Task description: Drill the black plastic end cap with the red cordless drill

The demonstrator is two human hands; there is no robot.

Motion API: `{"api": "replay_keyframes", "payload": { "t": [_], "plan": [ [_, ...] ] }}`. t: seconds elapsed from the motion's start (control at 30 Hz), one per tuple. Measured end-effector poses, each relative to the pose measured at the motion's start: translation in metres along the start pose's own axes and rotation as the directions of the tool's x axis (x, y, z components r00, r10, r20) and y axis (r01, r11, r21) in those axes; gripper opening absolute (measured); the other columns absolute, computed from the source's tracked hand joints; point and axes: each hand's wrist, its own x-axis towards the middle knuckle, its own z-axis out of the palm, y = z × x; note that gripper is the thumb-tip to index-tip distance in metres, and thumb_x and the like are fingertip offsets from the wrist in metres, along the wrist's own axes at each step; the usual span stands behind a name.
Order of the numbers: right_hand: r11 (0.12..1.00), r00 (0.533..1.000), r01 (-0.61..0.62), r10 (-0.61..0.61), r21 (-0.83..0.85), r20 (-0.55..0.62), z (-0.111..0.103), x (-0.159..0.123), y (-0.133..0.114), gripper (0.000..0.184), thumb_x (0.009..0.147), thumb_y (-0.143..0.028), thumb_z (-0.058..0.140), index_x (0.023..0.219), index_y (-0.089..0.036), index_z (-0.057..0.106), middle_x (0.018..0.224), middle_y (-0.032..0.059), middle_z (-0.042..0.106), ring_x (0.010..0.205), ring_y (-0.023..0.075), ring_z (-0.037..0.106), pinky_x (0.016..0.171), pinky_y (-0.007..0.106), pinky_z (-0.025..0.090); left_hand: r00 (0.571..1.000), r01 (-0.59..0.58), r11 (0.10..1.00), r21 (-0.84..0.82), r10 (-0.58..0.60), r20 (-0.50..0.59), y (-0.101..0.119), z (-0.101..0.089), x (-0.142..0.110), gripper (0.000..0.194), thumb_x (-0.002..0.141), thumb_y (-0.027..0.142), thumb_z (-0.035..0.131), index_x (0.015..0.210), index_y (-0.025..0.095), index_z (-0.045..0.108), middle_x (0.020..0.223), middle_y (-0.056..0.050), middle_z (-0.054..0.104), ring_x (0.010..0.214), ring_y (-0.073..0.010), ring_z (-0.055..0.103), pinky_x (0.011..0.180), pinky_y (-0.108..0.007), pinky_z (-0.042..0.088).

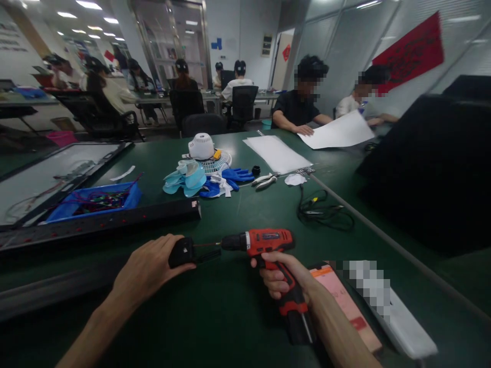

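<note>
My right hand [282, 276] is wrapped round the handle of a red and black cordless drill [270, 241], which lies level with its chuck pointing left. A thin bit [209, 244] runs from the chuck towards the end of a long black bar [76, 278]. Around that end [182, 252] my left hand [153, 260] is closed, thumb below and fingers over the top. Whether the bit touches the bar I cannot tell. Beneath the bit sits a small dark flat piece [208, 255], close to the bar's end.
Behind the bar lie a second black bar [161, 212] and a blue tray [132, 197] of wires. Further back are fan parts [201, 148], blue gloves [238, 175], pliers [264, 180] and a black cable [326, 212]. A phone [345, 301] lies right. A co-worker [303, 102] handles a white sheet.
</note>
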Motion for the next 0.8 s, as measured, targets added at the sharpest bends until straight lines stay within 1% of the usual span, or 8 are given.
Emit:
{"api": "replay_keyframes", "payload": {
  "t": [0.07,0.13,0.23,0.3,0.4,0.5,0.63,0.8],
  "plan": [
    [1.0,1.0,0.004,-0.003,0.001,-0.006,0.0,-0.001,0.002,0.032,0.088,-0.037,0.071,0.105,-0.012,0.065,0.05,-0.0117,0.042,0.037,0.0051,0.028,0.047,0.02,0.043,0.999,-0.026,1.0,0.005,0.026,-0.019,-0.003,0.001,-0.001,0.064,0.085,0.07,0.063,0.127,0.021,0.062,0.112,-0.011,0.072,0.097,-0.0325,0.072,0.082,-0.048,0.059],
    [1.0,0.999,0.029,-0.028,0.004,-0.021,0.002,-0.005,0.003,0.031,0.088,-0.036,0.071,0.106,-0.011,0.065,0.052,-0.0112,0.043,0.038,0.0053,0.031,0.048,0.02,0.044,0.99,-0.078,0.997,0.013,0.079,-0.119,-0.002,0.0,-0.003,0.069,0.084,0.068,0.066,0.134,0.021,0.057,0.124,-0.014,0.068,0.11,-0.0367,0.068,0.091,-0.055,0.057],
    [0.992,0.992,0.123,-0.123,0.014,0.002,0.014,-0.016,0.0,0.03,0.089,-0.036,0.07,0.107,-0.011,0.065,0.051,-0.011,0.044,0.038,0.0056,0.031,0.048,0.02,0.046,0.92,-0.141,0.99,-0.009,0.128,-0.37,0.015,0.0,-0.011,0.06,0.086,0.053,0.071,0.135,0.022,0.054,0.133,-0.015,0.062,0.123,-0.0371,0.061,0.105,-0.059,0.05],
    [0.975,0.974,0.219,-0.22,0.024,0.044,0.027,-0.029,-0.004,0.029,0.09,-0.035,0.069,0.106,-0.012,0.065,0.051,-0.0113,0.044,0.037,0.0054,0.028,0.048,0.02,0.047,0.879,-0.206,0.978,-0.045,0.165,-0.447,0.039,0.004,-0.017,0.045,0.089,0.038,0.07,0.129,0.024,0.056,0.125,-0.011,0.066,0.117,-0.0318,0.064,0.103,-0.054,0.053],
    [0.924,0.919,0.381,-0.382,0.033,0.1,0.049,-0.054,-0.013,0.025,0.092,-0.034,0.066,0.105,-0.012,0.066,0.05,-0.0116,0.043,0.034,0.0047,0.025,0.046,0.019,0.048,0.899,-0.392,0.909,-0.141,0.346,-0.267,0.093,0.015,-0.016,0.051,0.09,0.03,0.068,0.138,0.026,0.052,0.13,-0.008,0.066,0.121,-0.0269,0.064,0.101,-0.046,0.057],
    [0.851,0.844,0.525,-0.523,0.014,0.121,0.068,-0.088,-0.022,0.023,0.094,-0.031,0.063,0.105,-0.011,0.068,0.049,-0.0121,0.04,0.032,0.0038,0.023,0.046,0.018,0.048,0.877,-0.463,0.846,-0.266,0.48,0.0,0.154,0.024,0.005,0.08,0.083,0.017,0.067,0.156,0.026,0.033,0.157,-0.007,0.048,0.143,-0.0262,0.047,0.117,-0.046,0.045],
    [0.758,0.759,0.651,-0.649,-0.051,0.05,0.077,-0.141,-0.026,0.019,0.096,-0.027,0.06,0.102,-0.011,0.068,0.047,-0.0135,0.035,0.03,0.0017,0.015,0.043,0.015,0.045,0.771,-0.548,0.755,-0.36,0.623,0.133,0.215,0.028,0.054,0.107,0.071,0.01,0.07,0.162,0.022,0.015,0.168,-0.009,0.03,0.155,-0.029,0.026,0.129,-0.051,0.02],
    [0.696,0.679,0.706,-0.717,-0.129,-0.156,0.059,-0.195,-0.016,0.014,0.092,-0.03,0.067,0.096,-0.016,0.067,0.044,-0.0156,0.026,0.029,0.0005,0.005,0.037,0.013,0.034,0.551,-0.734,0.565,-0.377,0.82,0.156,0.261,0.04,0.108,0.105,0.069,0.034,0.086,0.156,0.015,0.03,0.159,-0.017,0.043,0.153,-0.0348,0.029,0.126,-0.056,0.018]
  ]
}}
